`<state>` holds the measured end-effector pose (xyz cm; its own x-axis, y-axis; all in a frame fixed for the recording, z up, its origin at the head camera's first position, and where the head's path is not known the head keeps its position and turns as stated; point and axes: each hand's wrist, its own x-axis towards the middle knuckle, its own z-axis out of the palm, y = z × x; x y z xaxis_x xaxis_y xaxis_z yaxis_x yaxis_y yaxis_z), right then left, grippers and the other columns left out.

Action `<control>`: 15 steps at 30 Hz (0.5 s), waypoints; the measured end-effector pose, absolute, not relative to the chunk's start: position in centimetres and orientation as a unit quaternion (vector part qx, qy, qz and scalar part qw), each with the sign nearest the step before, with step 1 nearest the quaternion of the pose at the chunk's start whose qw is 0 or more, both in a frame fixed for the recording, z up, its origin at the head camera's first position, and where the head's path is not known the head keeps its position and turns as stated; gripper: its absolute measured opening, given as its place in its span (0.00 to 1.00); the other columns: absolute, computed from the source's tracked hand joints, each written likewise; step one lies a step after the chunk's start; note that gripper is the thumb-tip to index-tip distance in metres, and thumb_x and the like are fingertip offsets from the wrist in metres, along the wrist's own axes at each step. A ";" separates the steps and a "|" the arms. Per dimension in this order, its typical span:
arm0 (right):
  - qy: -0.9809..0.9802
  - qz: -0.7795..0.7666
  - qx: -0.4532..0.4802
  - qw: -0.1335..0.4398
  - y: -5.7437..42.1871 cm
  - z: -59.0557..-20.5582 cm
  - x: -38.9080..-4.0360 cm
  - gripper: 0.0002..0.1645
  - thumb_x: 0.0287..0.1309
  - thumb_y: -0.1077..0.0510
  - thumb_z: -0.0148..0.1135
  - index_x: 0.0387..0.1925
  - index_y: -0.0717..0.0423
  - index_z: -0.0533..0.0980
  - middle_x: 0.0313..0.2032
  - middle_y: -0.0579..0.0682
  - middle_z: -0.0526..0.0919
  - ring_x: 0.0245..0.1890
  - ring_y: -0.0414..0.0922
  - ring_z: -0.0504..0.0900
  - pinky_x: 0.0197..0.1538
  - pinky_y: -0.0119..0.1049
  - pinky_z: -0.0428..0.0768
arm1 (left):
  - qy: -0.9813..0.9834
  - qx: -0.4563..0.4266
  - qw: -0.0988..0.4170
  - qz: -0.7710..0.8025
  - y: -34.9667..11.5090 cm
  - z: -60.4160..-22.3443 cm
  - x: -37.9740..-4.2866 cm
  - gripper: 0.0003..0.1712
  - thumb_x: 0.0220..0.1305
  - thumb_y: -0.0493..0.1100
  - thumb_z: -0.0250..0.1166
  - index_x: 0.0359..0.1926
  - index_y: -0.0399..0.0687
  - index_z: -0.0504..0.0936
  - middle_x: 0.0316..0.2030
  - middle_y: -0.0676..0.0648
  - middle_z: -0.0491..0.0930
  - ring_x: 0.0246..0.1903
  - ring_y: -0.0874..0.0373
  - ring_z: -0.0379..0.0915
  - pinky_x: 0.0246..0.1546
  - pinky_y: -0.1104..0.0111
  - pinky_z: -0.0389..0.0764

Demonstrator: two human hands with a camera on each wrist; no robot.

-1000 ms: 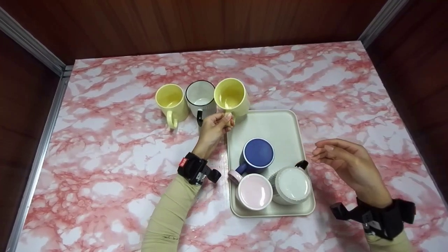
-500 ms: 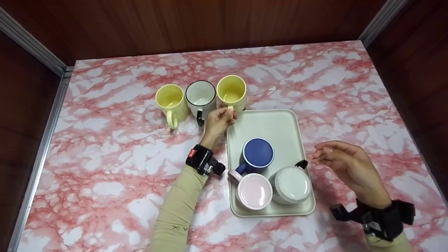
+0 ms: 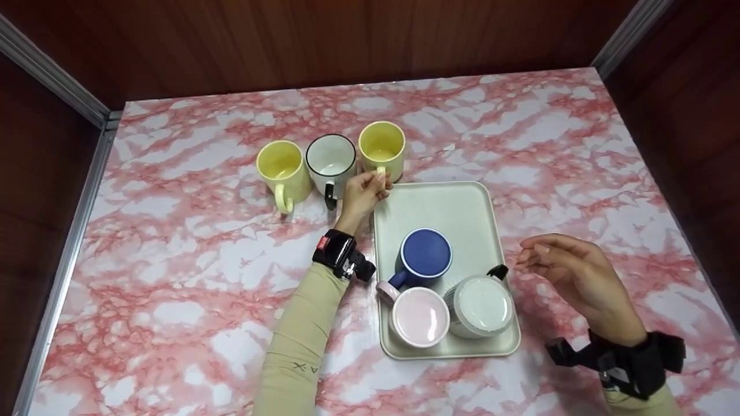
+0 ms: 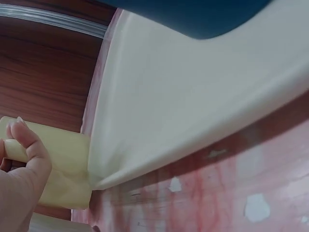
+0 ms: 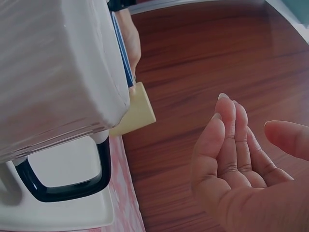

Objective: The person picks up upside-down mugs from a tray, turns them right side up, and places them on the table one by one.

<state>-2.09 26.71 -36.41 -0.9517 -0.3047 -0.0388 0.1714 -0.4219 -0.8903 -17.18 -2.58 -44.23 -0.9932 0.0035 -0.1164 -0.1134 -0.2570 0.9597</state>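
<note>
My left hand (image 3: 364, 193) pinches the handle of the right-hand yellow mug (image 3: 383, 141), which stands upright just behind the tray's back left corner. In the left wrist view, the fingers curl round that handle. To its left, in a row, stand a white mug with a black rim (image 3: 331, 156) and another yellow mug (image 3: 281, 160), both mouth up. My right hand (image 3: 578, 274) hovers to the right of the tray, holding nothing, fingers loosely bent. Closest to it is the upside-down white mug (image 3: 483, 305), whose black handle (image 5: 72, 191) shows large in the right wrist view.
A cream tray (image 3: 445, 202) lies on the pink marbled table (image 3: 202, 260). On its front half are a blue mug (image 3: 426, 253) and a pink mug (image 3: 421, 316), both bottom up beside the white one. Brown wooden panels (image 3: 347, 40) enclose the table.
My left hand has moved the right-hand yellow mug slightly back, away from the tray's corner and level with the row. My right hand has stayed nearly still.
</note>
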 end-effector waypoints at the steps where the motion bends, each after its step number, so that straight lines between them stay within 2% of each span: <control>1: 0.519 -0.841 -0.060 0.139 26.7 -36.4 -2.0 0.16 0.64 0.73 0.40 0.43 0.70 0.76 0.37 0.60 0.81 0.37 0.51 0.81 0.45 0.39 0.77 | 0.608 -0.049 0.038 0.791 -2.6 -44.3 -17.2 0.12 0.63 0.28 0.52 0.43 0.17 0.73 0.23 0.46 0.75 0.25 0.63 0.72 0.26 0.77 0.76; 6: 0.514 -0.848 -0.039 0.119 26.5 -36.5 -1.9 0.15 0.63 0.74 0.41 0.43 0.75 0.74 0.38 0.60 0.81 0.36 0.52 0.80 0.43 0.40 0.77 | 0.603 -0.059 0.040 0.794 -2.4 -44.6 -17.2 0.12 0.64 0.27 0.51 0.43 0.17 0.73 0.24 0.44 0.75 0.24 0.62 0.71 0.26 0.77 0.75; 15: 0.520 -0.844 -0.036 0.124 26.6 -36.7 -2.0 0.15 0.62 0.74 0.41 0.43 0.73 0.75 0.37 0.60 0.81 0.35 0.51 0.80 0.43 0.39 0.77 | 0.588 -0.076 0.062 0.803 -2.3 -44.6 -17.3 0.13 0.66 0.29 0.49 0.46 0.19 0.72 0.32 0.38 0.76 0.29 0.59 0.74 0.34 0.72 0.78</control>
